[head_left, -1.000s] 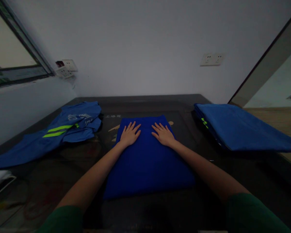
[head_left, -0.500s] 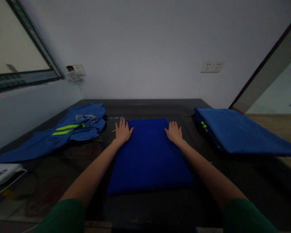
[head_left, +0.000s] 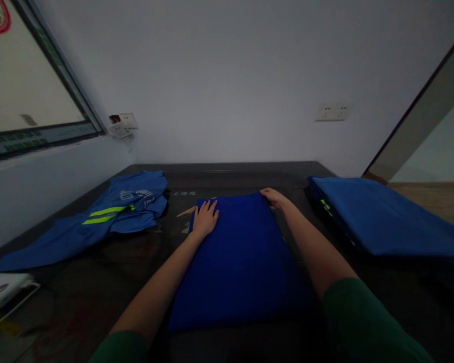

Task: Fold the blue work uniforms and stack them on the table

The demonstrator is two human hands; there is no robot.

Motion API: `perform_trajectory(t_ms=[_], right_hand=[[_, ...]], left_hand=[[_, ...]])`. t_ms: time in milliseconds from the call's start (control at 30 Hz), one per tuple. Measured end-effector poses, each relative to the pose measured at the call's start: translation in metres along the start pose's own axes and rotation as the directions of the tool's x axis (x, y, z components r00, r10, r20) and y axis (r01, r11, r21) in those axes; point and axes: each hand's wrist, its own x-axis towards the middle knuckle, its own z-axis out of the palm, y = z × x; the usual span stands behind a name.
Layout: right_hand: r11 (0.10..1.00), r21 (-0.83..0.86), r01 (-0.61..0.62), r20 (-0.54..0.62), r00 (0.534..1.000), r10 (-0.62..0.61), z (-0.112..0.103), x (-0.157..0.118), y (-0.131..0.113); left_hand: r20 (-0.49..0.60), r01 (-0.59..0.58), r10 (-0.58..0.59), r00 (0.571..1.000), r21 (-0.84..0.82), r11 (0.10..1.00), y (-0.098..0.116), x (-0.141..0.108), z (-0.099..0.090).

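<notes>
A deep blue folded cloth [head_left: 238, 262] lies flat on the dark table in front of me; its exact kind does not show. My left hand [head_left: 205, 220] rests palm down near its far left corner, fingers stretched out over the fabric. At the far right corner, my right hand [head_left: 275, 197] is closed, with thumb and fingers pinching the edge of the cloth. The fingertips of that hand are partly hidden.
Left on the dark table [head_left: 227, 174] lies a crumpled blue work jacket [head_left: 136, 201] with yellow-green stripes. A stack of folded blue garments [head_left: 386, 212] is on the right. A white device [head_left: 3, 287] with a cable sits at the near left. Wall sockets [head_left: 332, 112] are behind.
My left hand has slid inward onto the cloth. My right hand has gone from lying flat beside the right edge to pinching the far right corner. The view has tilted up slightly.
</notes>
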Motion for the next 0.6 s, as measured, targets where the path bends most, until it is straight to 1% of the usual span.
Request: perform_trajectory(t_ms=[100, 200, 300, 433, 533, 600], right_hand=[[0.997, 0.074, 0.012, 0.057, 0.998, -0.017, 0.001, 0.004, 0.000], [0.995, 0.095, 0.024, 0.058, 0.998, -0.029, 0.002, 0.007, 0.001], [0.997, 0.070, 0.045, 0.001, 0.999, -0.045, 0.002, 0.010, 0.004], [0.997, -0.033, 0.073, -0.095, 0.993, -0.076, 0.004, 0.012, 0.011], [0.986, -0.124, 0.112, -0.151, 0.980, -0.130, 0.011, 0.009, 0.016], [0.974, -0.171, 0.148, -0.175, 0.968, -0.178, 0.018, 0.004, 0.020]], left_hand=[[0.006, -0.001, 0.001, 1.000, -0.003, 1.000, 0.000, 0.001, 0.000], [0.004, -0.001, 0.001, 1.000, -0.002, 1.000, 0.000, 0.000, -0.001], [0.004, 0.014, -0.014, 1.000, 0.001, 1.000, 0.000, 0.000, -0.002], [0.017, 0.042, -0.042, 0.999, -0.005, 0.999, 0.002, -0.002, -0.002], [0.007, 0.062, -0.062, 0.998, -0.020, 0.998, 0.003, -0.002, -0.001], [-0.017, 0.074, -0.075, 0.997, -0.060, 0.995, 0.000, 0.000, -0.002]])
